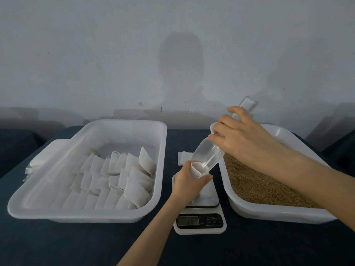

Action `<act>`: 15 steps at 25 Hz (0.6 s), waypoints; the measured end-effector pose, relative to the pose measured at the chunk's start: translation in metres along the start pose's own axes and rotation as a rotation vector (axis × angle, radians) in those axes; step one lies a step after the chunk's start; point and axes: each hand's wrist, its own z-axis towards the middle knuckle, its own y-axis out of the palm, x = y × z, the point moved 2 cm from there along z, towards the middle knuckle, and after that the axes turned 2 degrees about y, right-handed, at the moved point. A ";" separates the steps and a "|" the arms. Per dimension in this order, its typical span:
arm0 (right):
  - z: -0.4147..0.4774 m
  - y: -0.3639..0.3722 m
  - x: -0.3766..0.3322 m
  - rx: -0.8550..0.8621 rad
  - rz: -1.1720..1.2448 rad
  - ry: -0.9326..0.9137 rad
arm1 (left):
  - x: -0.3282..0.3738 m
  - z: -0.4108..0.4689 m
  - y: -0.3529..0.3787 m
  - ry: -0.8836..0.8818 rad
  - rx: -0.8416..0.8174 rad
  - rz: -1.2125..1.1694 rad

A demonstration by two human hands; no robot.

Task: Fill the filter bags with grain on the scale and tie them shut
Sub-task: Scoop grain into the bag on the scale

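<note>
dark blue tabletop (76,246) bears scale (211,220); pale grey wall (96,54) behind.

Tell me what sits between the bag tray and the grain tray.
In the head view: the scale, the left hand holding a filter bag under the scoop, and a loose bag behind.

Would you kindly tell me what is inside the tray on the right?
Brown grain fills the tray. The right hand, holding the clear scoop, and its forearm hide the far and right parts, so anything lying there cannot be seen.
</note>
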 end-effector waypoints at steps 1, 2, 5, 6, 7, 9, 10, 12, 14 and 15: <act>-0.001 0.000 0.004 0.022 0.017 0.013 | 0.000 0.000 0.000 0.003 -0.003 0.002; -0.003 0.001 0.009 0.034 0.058 0.046 | -0.001 0.000 0.000 0.006 -0.007 0.007; -0.022 0.021 0.029 -0.076 0.290 0.339 | -0.001 -0.002 -0.001 0.007 -0.009 0.016; -0.034 0.032 0.034 -0.160 0.389 0.487 | 0.000 -0.002 -0.001 0.002 -0.010 0.022; -0.047 0.045 0.035 -0.258 0.501 0.642 | 0.000 -0.002 -0.002 -0.003 -0.012 0.033; -0.077 0.078 0.029 -0.473 0.733 0.917 | 0.002 -0.003 -0.003 -0.013 -0.022 0.068; -0.092 0.095 0.021 -0.571 0.814 0.993 | 0.004 -0.004 -0.003 -0.026 -0.031 0.078; -0.113 0.117 0.002 -0.702 0.875 1.055 | 0.007 -0.005 -0.004 -0.066 -0.063 0.080; -0.124 0.129 -0.008 -0.754 0.872 1.075 | 0.009 -0.006 -0.005 -0.089 -0.143 0.127; -0.128 0.134 -0.010 -0.799 0.834 1.072 | 0.012 -0.008 -0.005 -0.090 -0.196 0.163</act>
